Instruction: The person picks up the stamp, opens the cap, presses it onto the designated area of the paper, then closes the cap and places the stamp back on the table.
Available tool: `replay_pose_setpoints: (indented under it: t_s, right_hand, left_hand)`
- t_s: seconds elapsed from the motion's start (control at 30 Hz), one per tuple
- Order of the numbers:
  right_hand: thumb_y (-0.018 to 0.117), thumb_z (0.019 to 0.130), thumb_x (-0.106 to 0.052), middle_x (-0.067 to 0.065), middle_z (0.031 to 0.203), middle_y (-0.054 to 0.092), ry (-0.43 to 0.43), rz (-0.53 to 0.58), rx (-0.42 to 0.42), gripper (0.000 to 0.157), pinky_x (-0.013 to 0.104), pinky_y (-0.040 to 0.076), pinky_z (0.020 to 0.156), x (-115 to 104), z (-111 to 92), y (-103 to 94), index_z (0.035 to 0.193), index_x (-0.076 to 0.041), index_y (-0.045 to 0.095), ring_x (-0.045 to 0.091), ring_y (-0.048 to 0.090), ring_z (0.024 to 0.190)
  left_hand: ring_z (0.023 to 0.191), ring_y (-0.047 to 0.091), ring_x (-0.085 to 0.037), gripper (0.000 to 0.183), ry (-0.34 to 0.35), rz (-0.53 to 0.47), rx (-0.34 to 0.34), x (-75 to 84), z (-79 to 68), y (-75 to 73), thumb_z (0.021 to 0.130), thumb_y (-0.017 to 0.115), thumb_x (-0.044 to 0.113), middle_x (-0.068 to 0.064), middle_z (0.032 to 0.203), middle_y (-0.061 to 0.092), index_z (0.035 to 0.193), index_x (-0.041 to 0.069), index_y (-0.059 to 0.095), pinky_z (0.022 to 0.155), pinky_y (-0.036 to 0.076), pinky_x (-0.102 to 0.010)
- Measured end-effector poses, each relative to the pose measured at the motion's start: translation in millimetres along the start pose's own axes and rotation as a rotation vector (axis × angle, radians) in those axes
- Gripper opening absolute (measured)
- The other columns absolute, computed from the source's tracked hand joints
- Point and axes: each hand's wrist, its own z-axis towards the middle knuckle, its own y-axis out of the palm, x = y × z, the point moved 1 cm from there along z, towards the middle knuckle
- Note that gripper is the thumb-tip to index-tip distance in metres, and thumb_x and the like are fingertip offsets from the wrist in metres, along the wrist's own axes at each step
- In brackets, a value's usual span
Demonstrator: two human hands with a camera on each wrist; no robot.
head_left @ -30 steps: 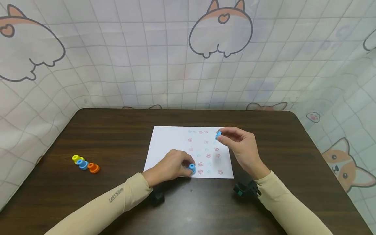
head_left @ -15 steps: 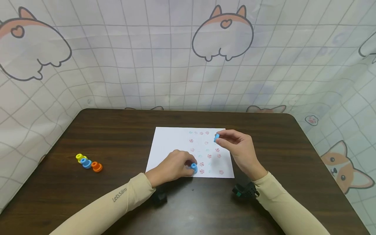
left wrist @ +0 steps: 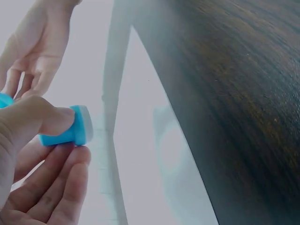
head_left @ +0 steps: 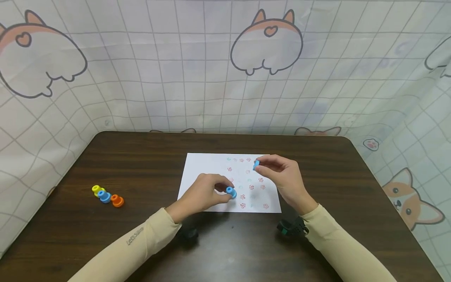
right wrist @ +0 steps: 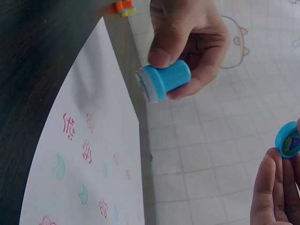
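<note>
My left hand (head_left: 202,192) pinches a small blue stamp (head_left: 231,192) between thumb and fingers, above the lower part of the white paper (head_left: 201,164). In the right wrist view the pale face end of the stamp (right wrist: 166,80) points toward the paper, apart from it. Thumb and fingers of my right hand (head_left: 287,174) hold a blue cap (head_left: 256,165) over the paper's upper right; its round top with a coloured picture shows at the right wrist view's edge. Red and teal stamp prints (right wrist: 69,125) cover the paper's right half.
Yellow, blue and orange stamps (head_left: 117,201) stand close together at the left of the dark wooden table (head_left: 141,156). A patterned white curtain (head_left: 197,78) hangs behind the table. Dark wrist devices (head_left: 292,227) sit below both hands.
The left hand has risen off the lower edge of the paper with the stamp. The right hand has shifted slightly left, still holding the cap. The head view has moved a little.
</note>
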Motion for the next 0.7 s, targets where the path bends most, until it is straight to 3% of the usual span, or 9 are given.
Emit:
replay_pose_setpoints:
  t_s: [0.13, 0.23, 0.33, 0.5, 0.7]
  right_hand:
    - [0.08, 0.09, -0.008, -0.005, 0.104, 0.075, -0.004, 0.004, -0.001, 0.027, 0.024, 0.062, 0.086, -4.2, 0.6, 4.9, 0.115, -0.004, 0.074, 0.009, 0.074, 0.093]
    - [0.08, 0.09, -0.007, -0.007, 0.102, 0.075, -0.01, 0.016, -0.01, 0.029, 0.024, 0.062, 0.086, -7.0, 0.6, 9.8, 0.117, -0.001, 0.073, 0.008, 0.074, 0.092]
    - [0.079, 0.09, -0.007, -0.008, 0.101, 0.076, -0.011, 0.025, -0.023, 0.032, 0.025, 0.062, 0.087, -8.2, 0.2, 15.7, 0.119, 0.004, 0.071, 0.008, 0.074, 0.092]
    - [0.079, 0.091, -0.011, -0.009, 0.101, 0.076, -0.009, -0.008, -0.051, 0.032, 0.027, 0.063, 0.088, -7.7, -0.3, 23.6, 0.119, 0.002, 0.071, 0.009, 0.074, 0.093]
    - [0.08, 0.091, -0.01, -0.008, 0.103, 0.077, -0.011, 0.002, -0.101, 0.032, 0.028, 0.063, 0.09, -5.0, 0.3, 34.8, 0.118, 0.003, 0.072, 0.009, 0.075, 0.094]
  left_hand:
    - [0.084, 0.07, -0.003, 0.015, -0.012, -0.078, 0.064, -3.8, -4.5, -7.6, 0.086, 0.083, 0.02, 0.008, 0.093, 0.079, 0.101, 0.017, 0.08, 0.086, 0.063, -0.032]
    - [0.087, 0.072, -0.005, 0.016, -0.027, -0.158, 0.11, -6.9, -8.7, -13.2, 0.086, 0.084, 0.022, 0.009, 0.094, 0.08, 0.101, 0.02, 0.08, 0.087, 0.063, -0.035]
    - [0.088, 0.074, -0.009, 0.017, -0.055, -0.277, 0.144, -10.6, -12.7, -17.1, 0.086, 0.085, 0.024, 0.007, 0.096, 0.08, 0.102, 0.022, 0.08, 0.086, 0.063, -0.032]
    - [0.097, 0.077, -0.014, 0.023, -0.126, -0.483, 0.193, -15.9, -17.7, -19.6, 0.087, 0.084, 0.025, -0.003, 0.107, 0.079, 0.108, 0.018, 0.078, 0.088, 0.063, -0.027]
    - [0.101, 0.077, -0.015, 0.031, -0.179, -0.644, 0.253, -22.2, -23.0, -18.9, 0.087, 0.085, 0.026, -0.004, 0.111, 0.078, 0.115, 0.015, 0.077, 0.094, 0.062, -0.028]
